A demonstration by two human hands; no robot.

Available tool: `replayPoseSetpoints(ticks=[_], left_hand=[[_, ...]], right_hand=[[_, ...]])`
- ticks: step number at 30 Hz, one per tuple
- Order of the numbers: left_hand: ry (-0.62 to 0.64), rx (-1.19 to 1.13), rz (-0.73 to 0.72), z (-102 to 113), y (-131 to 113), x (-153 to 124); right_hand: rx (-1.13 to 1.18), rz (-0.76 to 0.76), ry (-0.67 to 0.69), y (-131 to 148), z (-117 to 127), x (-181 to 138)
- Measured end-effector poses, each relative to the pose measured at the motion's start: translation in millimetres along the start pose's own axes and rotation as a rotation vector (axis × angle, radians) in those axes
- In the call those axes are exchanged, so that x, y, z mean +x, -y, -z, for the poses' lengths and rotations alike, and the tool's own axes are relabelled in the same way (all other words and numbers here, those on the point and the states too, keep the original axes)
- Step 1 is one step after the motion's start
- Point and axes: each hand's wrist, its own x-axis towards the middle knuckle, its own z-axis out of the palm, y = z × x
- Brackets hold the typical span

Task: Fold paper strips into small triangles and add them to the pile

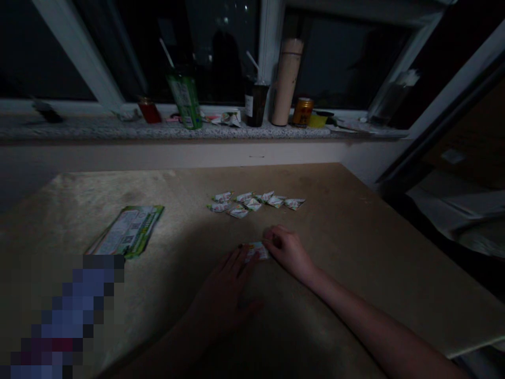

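On the near middle of the brown counter (355,237), the left hand (229,281) lies spread flat on a small printed paper slip (258,251) whose right end the right hand (286,248) pinches; it looks light, thin and easily creased, so it is probably best gripped by its edges.

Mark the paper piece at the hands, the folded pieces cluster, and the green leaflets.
paper piece (258,250): head view, its visible middle.
folded pieces (252,203): head view, one piece mid-cluster.
green leaflets (128,231): head view, middle of the top sheet.
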Motion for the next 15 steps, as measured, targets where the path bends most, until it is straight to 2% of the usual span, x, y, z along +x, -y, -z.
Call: replayPoseSetpoints(ticks=[5,10,15], left_hand=[[0.000,-0.012,-0.002,-1,-1,1],[-0.014,-0.008,-0.007,-3,0,1],[0.004,0.005,0.001,-3,-2,1]], right_hand=[[-0.007,0.137,0.077,0,10,-9],[-0.211,0.416,0.185,12,16,-28],[-0.304,0.404,0.267,16,13,-41]])
